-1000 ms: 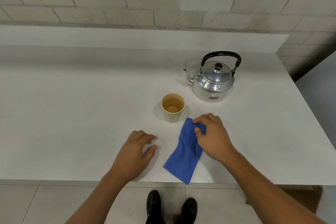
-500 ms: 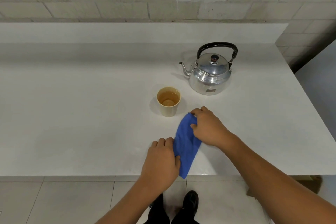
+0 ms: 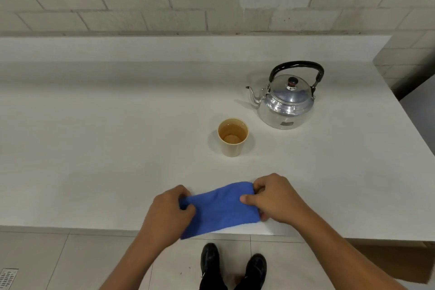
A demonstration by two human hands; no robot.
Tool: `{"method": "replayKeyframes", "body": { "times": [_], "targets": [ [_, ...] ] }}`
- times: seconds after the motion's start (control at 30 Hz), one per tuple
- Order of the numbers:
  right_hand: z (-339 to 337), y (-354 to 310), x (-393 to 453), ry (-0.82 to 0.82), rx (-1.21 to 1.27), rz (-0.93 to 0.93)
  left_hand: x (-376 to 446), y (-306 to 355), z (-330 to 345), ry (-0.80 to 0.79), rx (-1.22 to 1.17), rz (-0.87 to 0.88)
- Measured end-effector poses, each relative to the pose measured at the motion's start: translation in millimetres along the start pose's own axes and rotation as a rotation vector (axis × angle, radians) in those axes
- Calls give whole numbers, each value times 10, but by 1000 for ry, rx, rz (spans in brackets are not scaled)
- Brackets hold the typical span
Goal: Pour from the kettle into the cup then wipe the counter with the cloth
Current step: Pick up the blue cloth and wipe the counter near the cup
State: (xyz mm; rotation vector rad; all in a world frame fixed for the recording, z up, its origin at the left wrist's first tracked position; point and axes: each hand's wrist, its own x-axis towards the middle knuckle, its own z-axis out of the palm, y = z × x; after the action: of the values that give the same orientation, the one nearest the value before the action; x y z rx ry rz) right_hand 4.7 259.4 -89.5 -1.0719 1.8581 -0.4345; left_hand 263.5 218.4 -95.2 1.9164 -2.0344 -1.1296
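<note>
A blue cloth (image 3: 220,208) lies folded at the counter's front edge, one corner hanging past it. My left hand (image 3: 168,213) pinches the cloth's left end and my right hand (image 3: 274,199) pinches its right end. Behind them a tan cup (image 3: 232,137) stands upright with amber liquid inside. The silver kettle (image 3: 286,101), with a black handle and its lid on, sits behind and to the right of the cup, spout pointing left.
The white counter (image 3: 106,139) runs wide to the left, with a raised back ledge under a brick wall. Its right edge drops off beyond the kettle. Below the front edge are floor tiles and my black shoes (image 3: 233,266).
My left hand came over from the bare counter and took the cloth's left end. The cloth swung from lying lengthwise toward me to lying sideways between both hands, nearer the front edge.
</note>
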Motion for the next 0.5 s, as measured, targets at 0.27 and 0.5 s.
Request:
{"method": "replayKeyframes", "body": {
  "times": [0.27,0.5],
  "targets": [
    [654,-637,170,-48,333,-55,442,-625,-783,197,-248,-48],
    [883,-1109,534,-2,435,-98,914,-848,-1294,292,-340,-62]
  ]
}}
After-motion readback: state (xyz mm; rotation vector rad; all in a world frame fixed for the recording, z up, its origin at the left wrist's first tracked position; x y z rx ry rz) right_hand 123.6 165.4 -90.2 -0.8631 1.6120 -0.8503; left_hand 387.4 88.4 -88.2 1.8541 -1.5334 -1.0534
